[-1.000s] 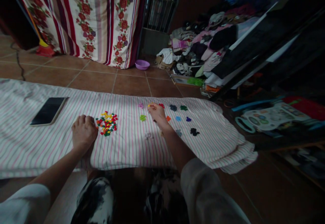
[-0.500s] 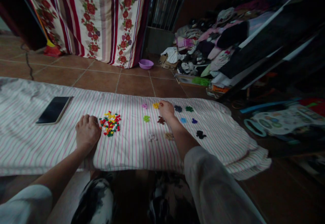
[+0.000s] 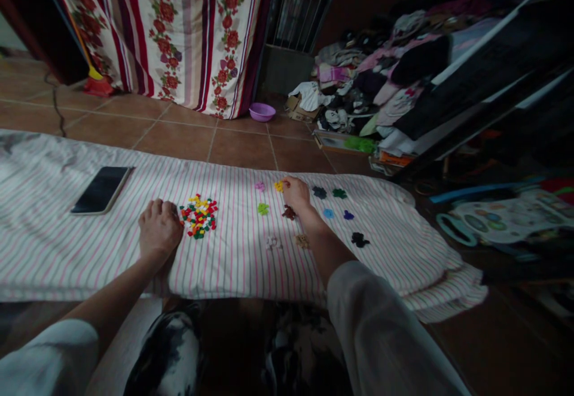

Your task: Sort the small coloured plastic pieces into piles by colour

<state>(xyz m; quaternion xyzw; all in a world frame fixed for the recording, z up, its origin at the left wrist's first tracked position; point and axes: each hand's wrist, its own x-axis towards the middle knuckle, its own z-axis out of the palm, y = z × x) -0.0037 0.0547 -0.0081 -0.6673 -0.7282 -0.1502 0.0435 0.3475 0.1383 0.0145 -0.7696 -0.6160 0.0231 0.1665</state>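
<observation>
My left hand rests on the striped cloth with its fingers curled under, against the left edge of a mixed pile of small coloured pieces, red, yellow, green, white and orange. What it may hold is hidden. My right hand reaches to a small yellow pile, its fingers pinched together at the right side; anything between them is too small to make out. Around it lie a brown pile, a lime green pile, a pink pile and a dark grey pile.
Further small piles include dark green, light blue, dark blue, black, tan and whitish. A phone lies left. Beyond are a purple basin and heaped clothes.
The whole view has shifted slightly, so things appear a little further right. Both hands keep nearly the same places beside their piles.
</observation>
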